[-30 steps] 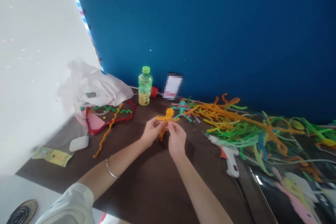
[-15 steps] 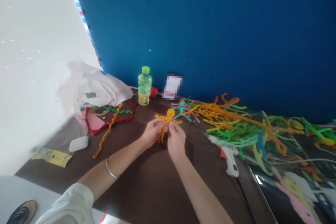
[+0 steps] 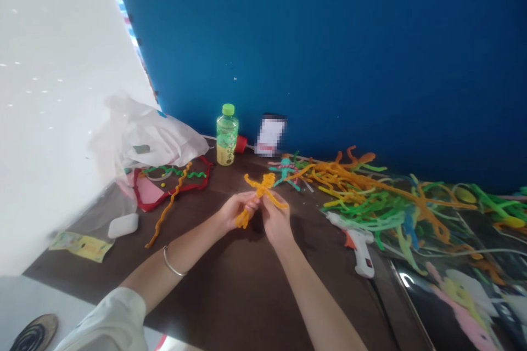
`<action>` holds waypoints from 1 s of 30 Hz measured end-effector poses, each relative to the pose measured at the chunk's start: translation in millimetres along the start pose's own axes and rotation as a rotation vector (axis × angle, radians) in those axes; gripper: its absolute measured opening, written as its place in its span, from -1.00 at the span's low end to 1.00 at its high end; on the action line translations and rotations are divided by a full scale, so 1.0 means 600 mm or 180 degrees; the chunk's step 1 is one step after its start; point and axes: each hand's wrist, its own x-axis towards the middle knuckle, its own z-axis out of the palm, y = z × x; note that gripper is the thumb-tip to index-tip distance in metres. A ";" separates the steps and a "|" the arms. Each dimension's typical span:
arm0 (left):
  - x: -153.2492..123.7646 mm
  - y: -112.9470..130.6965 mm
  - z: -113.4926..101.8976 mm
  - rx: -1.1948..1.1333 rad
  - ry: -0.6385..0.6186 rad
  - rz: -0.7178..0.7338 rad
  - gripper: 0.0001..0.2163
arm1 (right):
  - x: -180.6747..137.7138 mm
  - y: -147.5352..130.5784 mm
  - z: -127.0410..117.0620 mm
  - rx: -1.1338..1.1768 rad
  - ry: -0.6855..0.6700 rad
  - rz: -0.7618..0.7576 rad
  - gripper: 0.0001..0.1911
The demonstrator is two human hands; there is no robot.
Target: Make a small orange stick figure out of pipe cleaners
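Between my hands, above the dark tabletop (image 3: 222, 296), is a small orange pipe-cleaner figure (image 3: 267, 181) with a wound head, two arms and legs. My left hand (image 3: 236, 210) pinches its body from the left, and the legs hang out below those fingers. My right hand (image 3: 276, 219) closes on it from the right, near the arm that slopes down over the fingers. The exact grip of the right fingertips is partly hidden. Just beyond lies a teal pipe-cleaner figure (image 3: 285, 167) with a pink-striped strand across it.
A green-capped drink bottle (image 3: 227, 137) and a phone (image 3: 270, 134) stand at the back. Heaped pipe cleaners (image 3: 370, 197) and a white glue gun (image 3: 363, 252) lie right. To the left are a wavy orange pipe cleaner (image 3: 168, 208), a white case (image 3: 123, 225) and a plastic bag (image 3: 164, 137).
The orange figure has tilted, its head leaning right and its legs swinging left. Its right arm now slopes further down. Both hands have stayed nearly in place.
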 end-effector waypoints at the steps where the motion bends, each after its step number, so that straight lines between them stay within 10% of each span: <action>1: -0.002 0.002 -0.001 -0.0094 0.0005 -0.0153 -0.87 | 0.001 -0.001 -0.002 0.0036 -0.0083 0.0044 -0.81; 10: -0.005 0.007 -0.003 0.0328 0.0044 -0.0675 -0.94 | 0.002 -0.018 -0.017 0.0080 -0.0823 0.0547 -0.77; 20: 0.001 -0.028 0.002 0.2864 0.0537 0.2607 -0.69 | 0.010 -0.007 -0.017 0.0085 -0.0148 0.0277 -0.78; 30: 0.003 -0.029 -0.005 0.3058 0.0754 0.2698 -0.81 | 0.013 -0.009 -0.025 0.0321 -0.0214 0.0428 -0.81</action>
